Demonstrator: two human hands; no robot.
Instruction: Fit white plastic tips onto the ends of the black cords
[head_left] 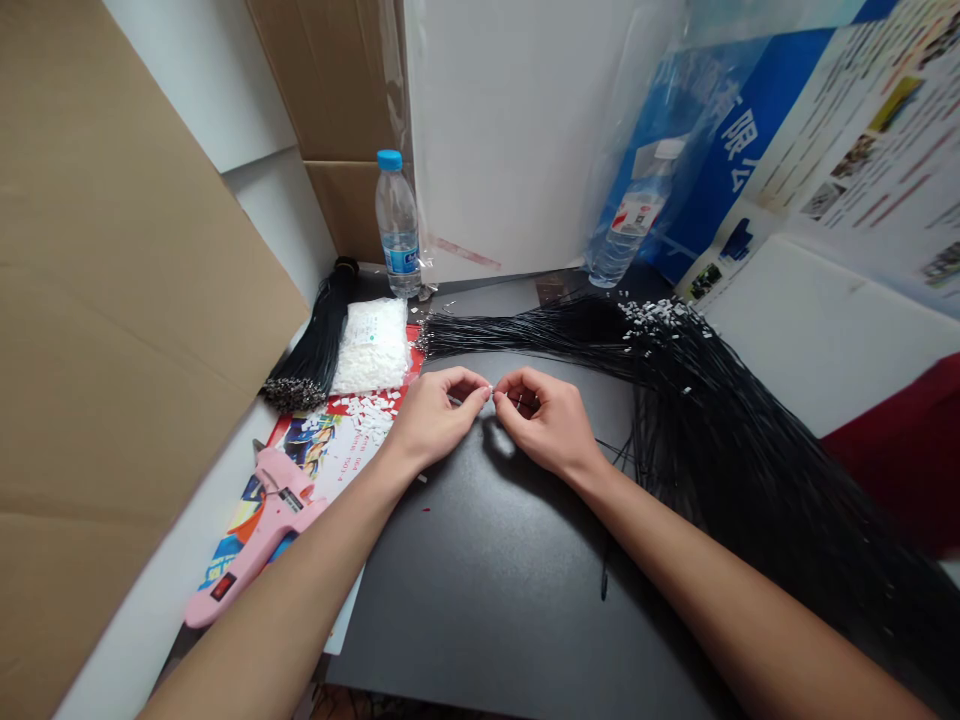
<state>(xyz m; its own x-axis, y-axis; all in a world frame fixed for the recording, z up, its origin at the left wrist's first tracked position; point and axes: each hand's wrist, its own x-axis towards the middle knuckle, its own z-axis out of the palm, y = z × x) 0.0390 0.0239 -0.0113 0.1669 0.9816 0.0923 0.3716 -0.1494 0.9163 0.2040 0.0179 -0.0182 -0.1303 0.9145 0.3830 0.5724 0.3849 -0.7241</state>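
well, in the head view, the bare left hand (pixel 435 415) and right hand (pixel 544 420) meet above a matte black desk (pixel 495 600), both grips clenched in a fingertip pinch on a tiny white plastic piece (pixel 490 390); whether a thin cord runs through it is too small to tell. just right of the grip, a sprawling bundle of thin black cords (pixel 675 400) with small white tags (pixel 660 315) spreads across the desk. left of the grip, loose white plastic pieces (pixel 369 412) lie on a colourful printed sheet (pixel 315 460), with a clear bag of white pieces (pixel 373 347) and a black cord bundle with metal ends (pixel 311 345) beyond. a pink glue gun (pixel 259 540) sits further left. the piece looks light, stiff and slippery, best pinched by its edges.
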